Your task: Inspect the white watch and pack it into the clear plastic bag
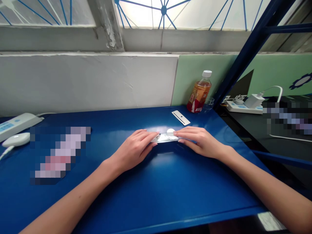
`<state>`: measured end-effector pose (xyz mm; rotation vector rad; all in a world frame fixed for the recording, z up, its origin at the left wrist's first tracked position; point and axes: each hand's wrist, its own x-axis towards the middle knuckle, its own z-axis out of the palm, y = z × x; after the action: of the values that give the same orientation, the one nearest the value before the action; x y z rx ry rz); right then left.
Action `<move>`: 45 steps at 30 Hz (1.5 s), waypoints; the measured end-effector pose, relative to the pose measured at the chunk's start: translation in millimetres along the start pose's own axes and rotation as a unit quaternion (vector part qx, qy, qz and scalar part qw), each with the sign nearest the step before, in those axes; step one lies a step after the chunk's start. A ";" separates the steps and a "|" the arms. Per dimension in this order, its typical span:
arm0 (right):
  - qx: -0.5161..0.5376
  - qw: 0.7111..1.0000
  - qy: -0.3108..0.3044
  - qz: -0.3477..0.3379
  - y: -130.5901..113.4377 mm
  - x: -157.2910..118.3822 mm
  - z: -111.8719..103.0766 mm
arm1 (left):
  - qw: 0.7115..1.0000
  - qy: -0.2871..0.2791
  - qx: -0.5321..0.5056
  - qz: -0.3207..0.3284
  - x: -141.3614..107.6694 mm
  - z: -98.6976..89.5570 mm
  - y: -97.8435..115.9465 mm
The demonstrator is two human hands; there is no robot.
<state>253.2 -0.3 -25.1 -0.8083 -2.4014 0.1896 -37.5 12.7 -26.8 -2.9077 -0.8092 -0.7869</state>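
Note:
A small clear, shiny plastic packet (166,138) is stretched between my hands, low over the blue tabletop. My left hand (136,147) pinches its left end between thumb and fingers. At the other end, my right hand (203,140) is closed on the packet in the same way. A small white round piece (170,131) shows at the packet's upper edge beside my right fingertips; whether it lies inside or behind the plastic, I cannot tell. Just beyond my right hand, a flat white card (180,117) with a dark line lies on the table.
Near the wall stands a drink bottle (199,92) with a white cap, close to the blue metal post (246,48). To the left are a white power strip (18,125), a white mouse-shaped device (17,139) and a blurred-out item (60,152). Another power strip (243,106) sits right.

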 end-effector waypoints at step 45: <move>-0.037 0.986 -0.124 0.108 6.6 -3.0 1.3 | 0.977 -0.148 -0.042 -0.146 -4.3 3.3 2.1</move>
<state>257.7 3.3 -29.6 -1.1386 -2.5601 0.3046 -38.1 9.4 -31.5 -3.0661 -1.2815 -0.4072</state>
